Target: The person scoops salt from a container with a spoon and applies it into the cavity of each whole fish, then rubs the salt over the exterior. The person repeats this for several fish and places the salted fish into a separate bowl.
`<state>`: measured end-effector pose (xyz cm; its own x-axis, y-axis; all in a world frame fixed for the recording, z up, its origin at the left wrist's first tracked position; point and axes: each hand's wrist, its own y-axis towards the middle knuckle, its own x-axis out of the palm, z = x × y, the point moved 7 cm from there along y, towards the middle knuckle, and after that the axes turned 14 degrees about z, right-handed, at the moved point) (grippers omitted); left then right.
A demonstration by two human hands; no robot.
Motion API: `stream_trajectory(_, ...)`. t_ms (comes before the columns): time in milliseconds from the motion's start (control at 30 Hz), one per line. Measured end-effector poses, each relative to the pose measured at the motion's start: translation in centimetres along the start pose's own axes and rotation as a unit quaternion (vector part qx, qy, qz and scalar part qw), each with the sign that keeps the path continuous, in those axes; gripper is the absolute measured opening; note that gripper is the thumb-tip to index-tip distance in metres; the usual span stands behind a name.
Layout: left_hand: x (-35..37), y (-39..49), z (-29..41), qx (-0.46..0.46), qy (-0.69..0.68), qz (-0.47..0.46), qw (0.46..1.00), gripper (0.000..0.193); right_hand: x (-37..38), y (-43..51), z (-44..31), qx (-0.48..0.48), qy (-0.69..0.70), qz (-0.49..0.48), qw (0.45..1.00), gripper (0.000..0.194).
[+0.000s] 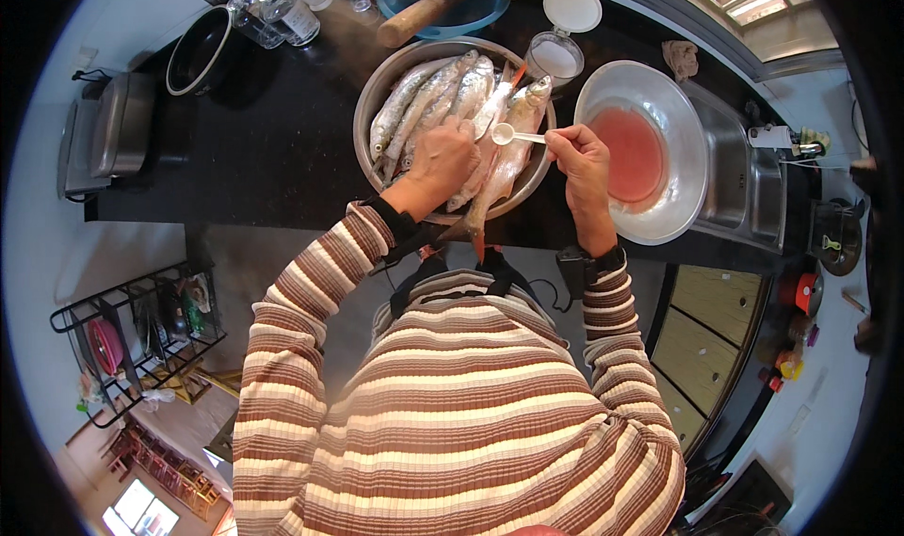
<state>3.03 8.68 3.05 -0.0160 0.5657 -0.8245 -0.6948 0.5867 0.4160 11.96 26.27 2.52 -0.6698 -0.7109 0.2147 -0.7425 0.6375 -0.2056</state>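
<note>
Several whole silvery fish (441, 91) lie side by side in a round metal basin (364, 130). One fish's tail hangs over the near rim. My left hand (445, 156) is over the middle of the fish with its fingers curled under; whether they grip anything is hidden. At the basin's right rim, my right hand (580, 156) pinches the handle of a small white measuring spoon (504, 134). The spoon's bowl hangs over the fish. Behind the basin stands an open clear jar (555, 57) of white granules, its white lid (572, 8) tipped back.
A wide metal bowl (686, 155) of reddish liquid stands right of the basin, beside a steel sink (727, 176). Behind are a blue basin (487, 10) with a wooden rolling pin (417, 19) across it. Glass bottles (291, 19) and a black pot (201, 52) stand back left.
</note>
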Motion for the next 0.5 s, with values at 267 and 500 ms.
stream_trajectory(267,0.0,-0.3,-1.1,-0.111,-0.062,-0.015,0.992,0.031,1.1,-0.9,-1.3,-0.046,-0.014,0.01,0.999,0.007)
stream_trajectory(500,0.5,-0.4,-2.5,-0.156,-0.12,-0.013,0.98,0.03,2.4,-2.0,-3.3,-0.126,-0.098,0.029,0.987,0.006)
